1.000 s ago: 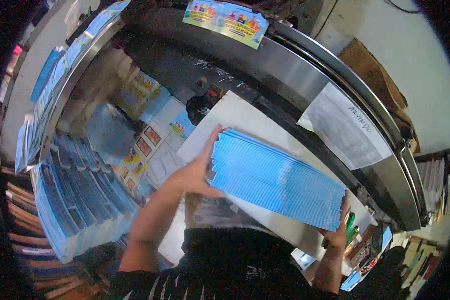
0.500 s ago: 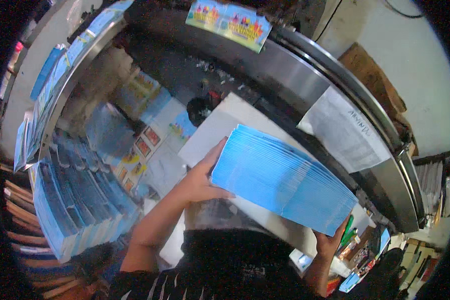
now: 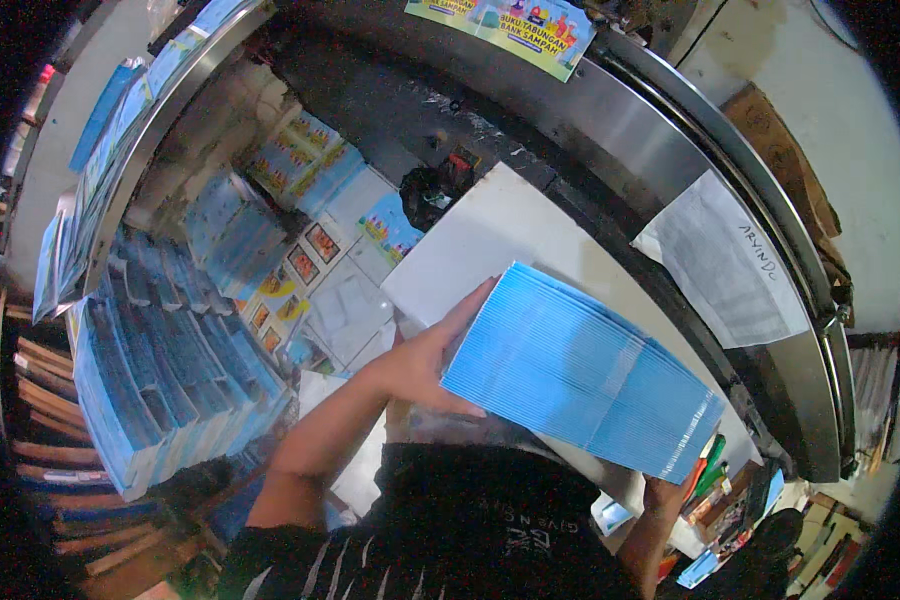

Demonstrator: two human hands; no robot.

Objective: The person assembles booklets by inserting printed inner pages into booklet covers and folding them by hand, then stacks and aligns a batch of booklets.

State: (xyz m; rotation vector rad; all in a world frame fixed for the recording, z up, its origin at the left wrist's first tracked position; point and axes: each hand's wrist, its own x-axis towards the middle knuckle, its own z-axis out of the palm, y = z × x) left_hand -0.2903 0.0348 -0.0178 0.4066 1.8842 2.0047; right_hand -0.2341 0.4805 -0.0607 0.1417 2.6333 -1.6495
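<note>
A thick stack of light blue booklets (image 3: 580, 370) is held between my two hands, its many thin edges facing up. My left hand (image 3: 440, 355) grips the stack's left end, thumb on the near side and fingers along the far side. At the lower right end my right hand (image 3: 668, 490) supports it from below; most of its fingers are hidden under the booklets. Beneath the stack lies a white board (image 3: 490, 235).
Tall piles of blue booklets (image 3: 175, 390) stand at the left. Printed sheets (image 3: 320, 250) lie beyond them. A curved metal rail (image 3: 630, 110) with a paper sheet (image 3: 725, 265) hanging on it runs along the far right. Pens and small boxes (image 3: 720, 505) crowd the lower right.
The view has shifted, so surroundings sit differently in the picture. Both hands still hold the booklet stack, which appears slightly further right and turned a little, its right end showing a pale edge.
</note>
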